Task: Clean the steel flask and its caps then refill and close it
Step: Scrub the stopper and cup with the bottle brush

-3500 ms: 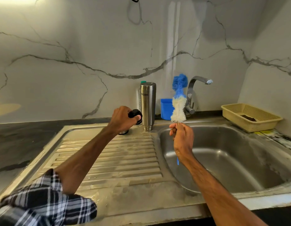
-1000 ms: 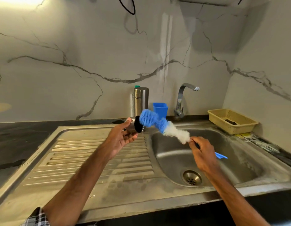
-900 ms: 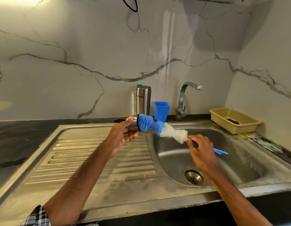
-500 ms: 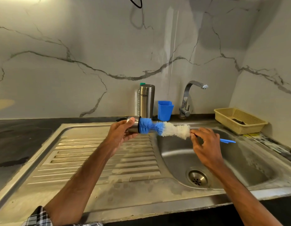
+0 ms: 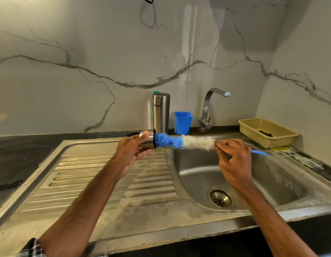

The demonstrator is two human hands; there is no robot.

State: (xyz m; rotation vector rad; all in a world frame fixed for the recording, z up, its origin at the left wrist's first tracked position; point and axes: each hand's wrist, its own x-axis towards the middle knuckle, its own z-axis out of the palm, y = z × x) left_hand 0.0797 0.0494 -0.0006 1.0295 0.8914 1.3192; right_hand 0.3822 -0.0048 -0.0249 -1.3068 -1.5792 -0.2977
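Note:
My left hand (image 5: 132, 151) grips a steel cap (image 5: 147, 141) on its side above the draining board, its open mouth facing right. A bottle brush (image 5: 187, 142) with blue and white bristles lies level, its blue tip pushed into the cap. My right hand (image 5: 233, 158) pinches the brush's thin handle just behind the white bristles; the blue handle end sticks out to the right. The steel flask (image 5: 160, 113) stands upside down at the back edge of the sink unit, behind the cap.
A steel sink basin (image 5: 253, 175) with a drain lies under my right hand, the ribbed draining board (image 5: 105, 179) to its left. A blue cup (image 5: 183, 122) and tap (image 5: 207, 108) stand at the back. A yellow basket (image 5: 266, 132) sits at right. Dark counter surrounds.
My left hand lifted the cap off the draining board and turned it sideways. My right hand swung the brush from upright to level and pushed its blue tip into the cap.

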